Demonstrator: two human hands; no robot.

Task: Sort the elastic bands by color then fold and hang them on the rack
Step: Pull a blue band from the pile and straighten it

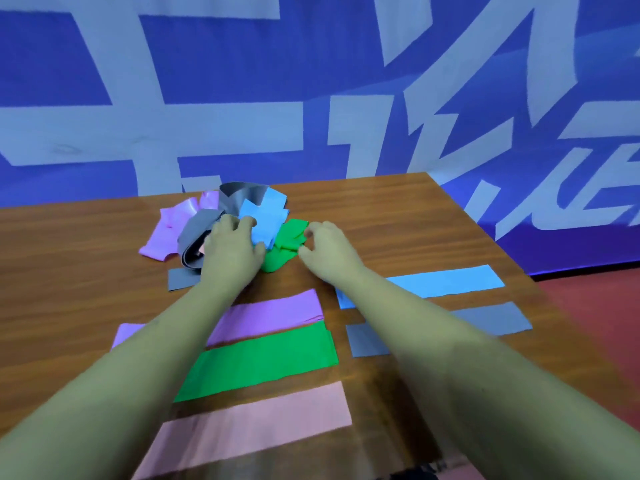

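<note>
1. Head view: a wooden surface (69, 258) stands before a blue backdrop (214, 64) with large pale lettering, cropped and not readable.
2. At the far centre of the surface lies a tangled pile (239, 197) of purple, grey, blue and green elastic bands.
3. Left hand (232, 251): its fingers curl down into the pile and grip the crumpled blue band (268, 220).
4. Right hand (329, 252): thumb and forefinger narrow to a pinch on the edge of the crumpled green band (285, 245), just beside the left hand.
5. Near left, partly under the forearms, three flat bands lie parallel: the flat purple band (277, 311), the flat green band (266, 358) and, nearest the camera, the flat pink band (256, 420).
6. Near right lie the flat blue band (450, 280) and, closer in, the flat grey band (495, 318).
7. A short grey piece (181, 279) lies beside the left wrist.
</note>
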